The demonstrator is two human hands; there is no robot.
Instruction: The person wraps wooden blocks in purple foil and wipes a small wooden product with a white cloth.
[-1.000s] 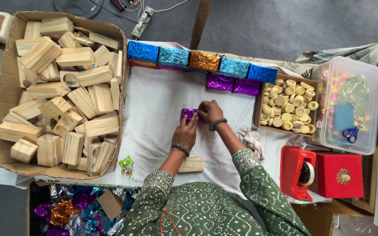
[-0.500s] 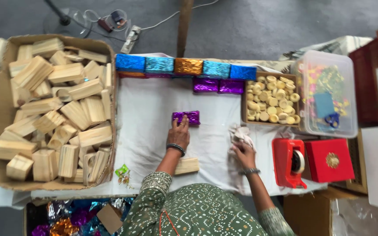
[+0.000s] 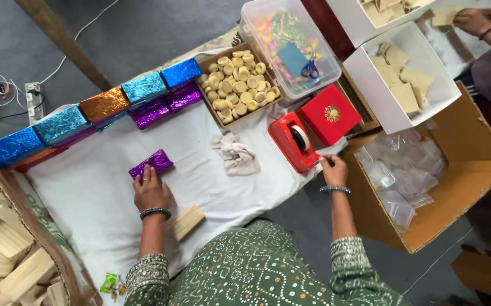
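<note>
My left hand (image 3: 151, 190) lies on a purple foil-wrapped block (image 3: 153, 162) on the white cloth (image 3: 87, 187), fingers pressing its near end. My right hand (image 3: 333, 169) is off to the right, fingertips closed at the front tip of a red tape dispenser (image 3: 292, 141). Whether tape is between the fingers cannot be told. A bare wooden block (image 3: 186, 222) lies by my left wrist. Foil-wrapped blocks (image 3: 104, 105) in blue, orange and purple line the far edge of the cloth.
A crumpled rag (image 3: 235, 154) lies mid-table. Behind it are a box of pale round pieces (image 3: 237, 85), a clear tub with scissors (image 3: 291, 48) and a red box (image 3: 329, 113). A carton of wooden blocks (image 3: 7, 249) is at left, a cardboard box of clear bags (image 3: 427, 181) at right. Another person's hands (image 3: 475, 20) work top right.
My right hand left the purple block, passed the rag and reached the tape dispenser. My left hand stayed on the block. The view swung right.
</note>
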